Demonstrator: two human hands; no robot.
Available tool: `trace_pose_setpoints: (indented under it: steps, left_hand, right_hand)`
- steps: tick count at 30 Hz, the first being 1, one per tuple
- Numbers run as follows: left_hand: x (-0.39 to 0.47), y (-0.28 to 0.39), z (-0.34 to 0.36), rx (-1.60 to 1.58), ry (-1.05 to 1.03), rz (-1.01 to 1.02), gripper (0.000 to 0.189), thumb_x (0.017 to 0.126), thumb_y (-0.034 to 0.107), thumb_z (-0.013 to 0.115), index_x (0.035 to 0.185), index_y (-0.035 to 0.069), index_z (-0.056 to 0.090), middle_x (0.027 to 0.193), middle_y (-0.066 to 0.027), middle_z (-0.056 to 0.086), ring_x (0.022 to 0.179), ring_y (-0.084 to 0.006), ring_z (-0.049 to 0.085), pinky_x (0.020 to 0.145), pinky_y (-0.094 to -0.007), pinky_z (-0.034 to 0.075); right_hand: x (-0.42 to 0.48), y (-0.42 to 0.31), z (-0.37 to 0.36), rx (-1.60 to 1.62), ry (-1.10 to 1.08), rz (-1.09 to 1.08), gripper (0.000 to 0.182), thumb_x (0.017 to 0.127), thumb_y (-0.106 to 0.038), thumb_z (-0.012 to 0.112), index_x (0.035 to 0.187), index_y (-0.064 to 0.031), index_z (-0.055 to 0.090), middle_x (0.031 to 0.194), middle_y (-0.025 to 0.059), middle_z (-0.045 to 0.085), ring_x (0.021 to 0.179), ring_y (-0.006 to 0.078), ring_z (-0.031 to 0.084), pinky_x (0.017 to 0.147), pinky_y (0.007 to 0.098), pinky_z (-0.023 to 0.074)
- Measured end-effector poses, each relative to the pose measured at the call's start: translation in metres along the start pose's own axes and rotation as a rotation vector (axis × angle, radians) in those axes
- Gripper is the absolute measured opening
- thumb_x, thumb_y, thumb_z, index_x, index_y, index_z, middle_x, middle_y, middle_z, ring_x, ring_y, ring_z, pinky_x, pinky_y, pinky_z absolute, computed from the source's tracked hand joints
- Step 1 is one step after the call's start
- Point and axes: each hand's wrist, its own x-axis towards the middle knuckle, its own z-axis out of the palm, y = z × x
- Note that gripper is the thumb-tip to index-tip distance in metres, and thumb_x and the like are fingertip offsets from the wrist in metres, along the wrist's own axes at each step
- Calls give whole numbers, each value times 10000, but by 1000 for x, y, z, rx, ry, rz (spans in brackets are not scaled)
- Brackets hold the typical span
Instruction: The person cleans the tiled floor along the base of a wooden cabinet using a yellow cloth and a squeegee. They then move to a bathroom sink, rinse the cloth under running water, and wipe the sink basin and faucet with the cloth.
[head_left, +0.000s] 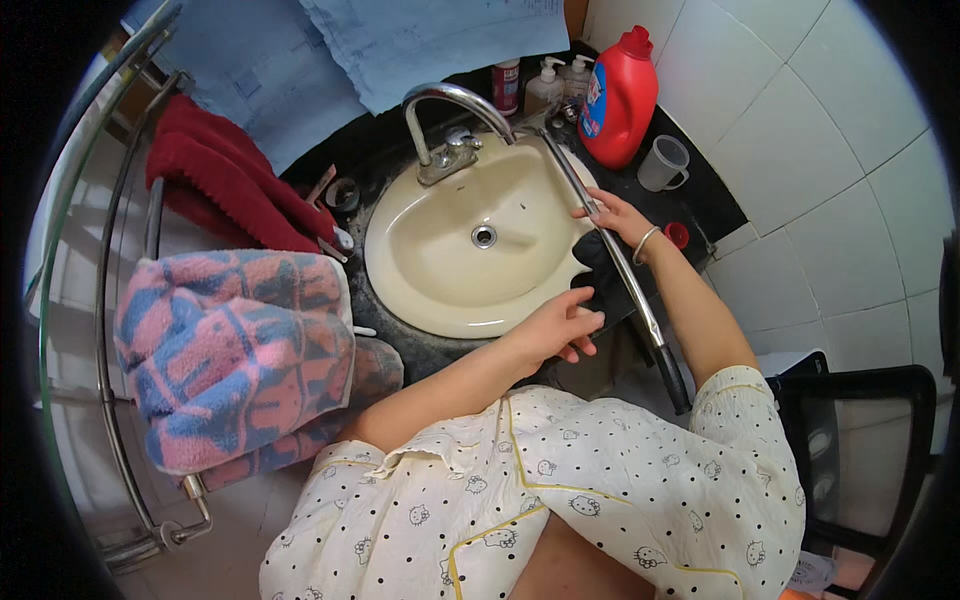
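Observation:
My right hand is closed around a metal pole with a black grip at its lower end. The pole slants from the back right rim of the cream washbasin down towards my right side, and its far end lies near the soap bottles. A bangle circles my right wrist. My left hand hovers by the basin's front right edge, fingers apart and holding nothing. Between the hands, a black cloth-like item lies at the basin's right edge, partly hidden by the pole. The chrome faucet arches over the basin.
A red detergent bottle, a clear plastic mug, a red cap and pump bottles stand on the black counter. Red and pink-blue towels hang at left on a metal rack. A black-framed object stands at right.

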Motion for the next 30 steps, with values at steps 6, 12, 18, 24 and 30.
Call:
trace_pose_setpoints:
  steps: [6,12,18,24,30]
  left_hand:
    - [9,-8,-10,27,-1,-91,520,910,237,547,1339,7,366,1076,-86,578,750,-117,589,586,-229,469]
    - [38,-15,-11,-6,26,-121,559,906,268,554,1350,1,344,1089,-89,569,799,-125,582,622,-234,477]
    - [89,-16,11,-109,2,-112,528,883,378,576,1259,45,410,1069,-66,582,876,-126,554,669,-263,475]
    - [100,-25,20,-223,40,-103,292,883,182,591,1108,75,438,958,-55,639,784,-122,599,612,-239,478]
    - [73,-18,29,-338,-174,-215,223,910,266,563,1017,85,488,908,-58,645,771,-132,647,565,-212,485]
  right_hand:
    - [-6,26,-43,28,24,49,607,850,-53,531,1405,-38,285,1163,87,610,1017,95,525,879,216,391]
    - [-10,51,-59,51,61,72,625,841,-33,528,1410,-50,272,1179,96,597,1038,112,526,887,227,392]
    - [-6,49,-14,21,205,25,626,835,-29,568,1390,-18,279,1150,147,600,1027,166,567,868,272,452]
    - [-16,61,-16,-95,257,-55,564,824,-87,631,1329,-6,393,962,87,656,846,95,581,735,235,471]
    - [-43,29,6,-128,-17,135,517,835,-67,571,1319,6,404,929,79,654,845,93,573,782,227,441]
